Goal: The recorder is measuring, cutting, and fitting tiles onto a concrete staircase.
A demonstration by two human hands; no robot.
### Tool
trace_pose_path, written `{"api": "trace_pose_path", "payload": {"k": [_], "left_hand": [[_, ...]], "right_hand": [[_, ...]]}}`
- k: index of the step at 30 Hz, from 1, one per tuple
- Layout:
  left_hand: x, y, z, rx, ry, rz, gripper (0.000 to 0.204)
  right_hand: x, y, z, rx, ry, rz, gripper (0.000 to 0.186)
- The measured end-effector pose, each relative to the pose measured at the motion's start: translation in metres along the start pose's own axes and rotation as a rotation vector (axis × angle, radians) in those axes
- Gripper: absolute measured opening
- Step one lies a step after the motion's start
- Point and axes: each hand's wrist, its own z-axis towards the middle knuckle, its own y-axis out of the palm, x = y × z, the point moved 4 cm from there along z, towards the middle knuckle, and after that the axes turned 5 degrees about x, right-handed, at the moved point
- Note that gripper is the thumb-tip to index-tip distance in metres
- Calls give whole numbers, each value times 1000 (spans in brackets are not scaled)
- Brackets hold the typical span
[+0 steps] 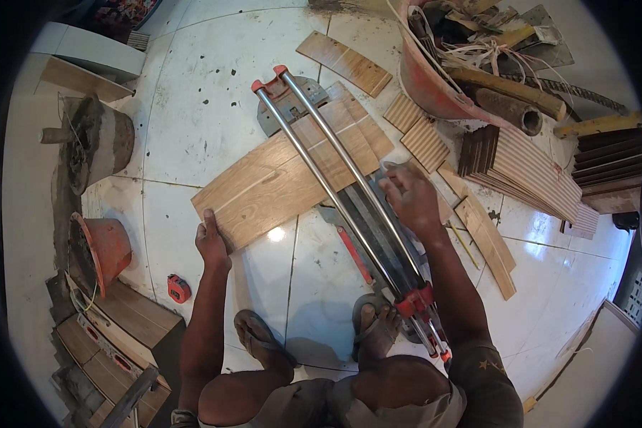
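Tile cutter base partly hidden beneath wood-look plank and right hand.

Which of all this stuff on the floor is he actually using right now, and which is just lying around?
In use: left hand on the wood-look tile; right hand at the tile cutter.

Lying about: tape measure, buckets, offcuts, tile stack, tub of tools.

A long plank lies across the tile cutter in front of me, under its two rails; my left hand rests on its near left end, my right hand on the cutter's right side; a tape measure lies left of my feet; stacked tiles sit to the right.
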Motion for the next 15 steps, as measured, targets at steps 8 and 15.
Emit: {"api": "trace_pose_path", "payload": {"k": [8,15], "left_hand": [[12,14,-10,-6,14,-32,43],[2,5,-4,-18,77,-32,37]], "right_hand": [[3,21,13,93,-78,-61,25],[0,23,15,50,-63,-25,16]]}}
